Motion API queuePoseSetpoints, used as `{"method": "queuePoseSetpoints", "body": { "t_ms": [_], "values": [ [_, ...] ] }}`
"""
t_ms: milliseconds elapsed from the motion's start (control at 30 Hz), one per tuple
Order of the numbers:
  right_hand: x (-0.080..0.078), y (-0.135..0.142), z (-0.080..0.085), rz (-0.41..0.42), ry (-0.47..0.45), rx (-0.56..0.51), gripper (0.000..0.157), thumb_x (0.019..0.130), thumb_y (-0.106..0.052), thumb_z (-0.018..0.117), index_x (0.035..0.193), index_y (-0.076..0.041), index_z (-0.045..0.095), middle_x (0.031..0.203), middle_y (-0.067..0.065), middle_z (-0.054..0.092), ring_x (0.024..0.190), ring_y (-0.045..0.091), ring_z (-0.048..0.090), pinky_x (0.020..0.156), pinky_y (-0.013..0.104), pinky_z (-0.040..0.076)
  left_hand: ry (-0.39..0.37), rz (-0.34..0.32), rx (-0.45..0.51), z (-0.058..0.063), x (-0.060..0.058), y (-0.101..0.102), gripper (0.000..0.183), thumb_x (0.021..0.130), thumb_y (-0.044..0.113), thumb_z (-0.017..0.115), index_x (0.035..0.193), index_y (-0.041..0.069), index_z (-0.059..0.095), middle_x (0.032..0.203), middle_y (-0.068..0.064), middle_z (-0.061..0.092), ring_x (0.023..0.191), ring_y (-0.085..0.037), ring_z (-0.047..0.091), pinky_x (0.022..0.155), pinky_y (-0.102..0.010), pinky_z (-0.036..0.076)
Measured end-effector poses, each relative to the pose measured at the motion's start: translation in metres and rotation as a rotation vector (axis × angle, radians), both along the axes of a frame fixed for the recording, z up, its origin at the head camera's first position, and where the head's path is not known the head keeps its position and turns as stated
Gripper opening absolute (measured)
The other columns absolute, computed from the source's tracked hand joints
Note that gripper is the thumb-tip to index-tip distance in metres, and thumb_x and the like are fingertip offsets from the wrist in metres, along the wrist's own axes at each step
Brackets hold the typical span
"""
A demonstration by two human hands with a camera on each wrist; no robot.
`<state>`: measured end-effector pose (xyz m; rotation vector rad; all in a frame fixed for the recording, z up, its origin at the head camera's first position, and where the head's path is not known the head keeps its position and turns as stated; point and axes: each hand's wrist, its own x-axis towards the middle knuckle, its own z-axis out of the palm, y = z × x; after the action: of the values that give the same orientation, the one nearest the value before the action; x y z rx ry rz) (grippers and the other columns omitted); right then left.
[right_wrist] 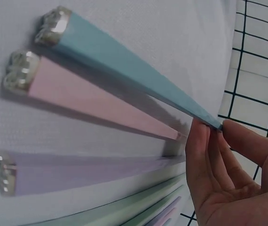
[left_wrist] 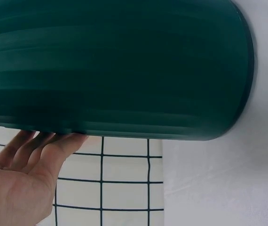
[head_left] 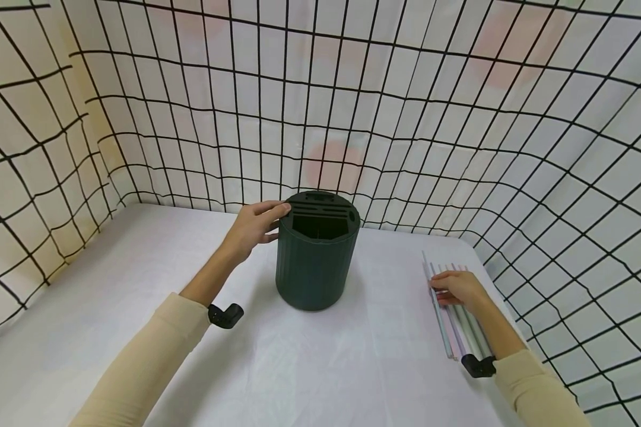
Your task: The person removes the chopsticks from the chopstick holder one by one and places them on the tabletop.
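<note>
A dark green utensil holder [head_left: 316, 270] with slots and a large opening in its top stands upright on the white table. At its left rim, my left hand [head_left: 257, 228] holds it, thumb at the top edge and fingertips against the ribbed side [left_wrist: 120, 70]. Over on the right, my right hand [head_left: 462, 289] pinches a blue chopstick [right_wrist: 129, 66] near its thin end between thumb and fingers. The silver decorated cap of this chopstick points toward the near side. Beside it lie a pink chopstick [right_wrist: 91, 94] and a purple chopstick [right_wrist: 87, 174].
Several more pastel chopsticks [head_left: 475, 332], green ones among them, lie side by side under my right hand and wrist. Black wire grid panels [head_left: 235, 118] border the white-covered table [head_left: 320, 379] at the back and both sides.
</note>
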<state>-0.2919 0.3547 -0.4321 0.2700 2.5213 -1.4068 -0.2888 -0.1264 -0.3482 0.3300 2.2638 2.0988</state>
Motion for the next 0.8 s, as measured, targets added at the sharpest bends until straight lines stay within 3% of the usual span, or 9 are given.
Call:
{"method": "queuePoseSetpoints", "body": {
  "t_ms": [800],
  "values": [
    [0.0005,-0.0036,-0.0091,-0.054,-0.009,-0.013,0.037,0.094,-0.011,0.070,0.121,0.013,0.062,0.076,0.002,0.070,0.062,0.012,0.066,0.060,0.028,0.062,-0.016,0.012,-0.007,0.0005,-0.0002,0.0008,0.053,0.099,0.042,0.065,0.139,0.007,0.061,0.138,-0.011,0.063,0.131,-0.030,0.060,0.099,-0.046,0.056]
  ]
}}
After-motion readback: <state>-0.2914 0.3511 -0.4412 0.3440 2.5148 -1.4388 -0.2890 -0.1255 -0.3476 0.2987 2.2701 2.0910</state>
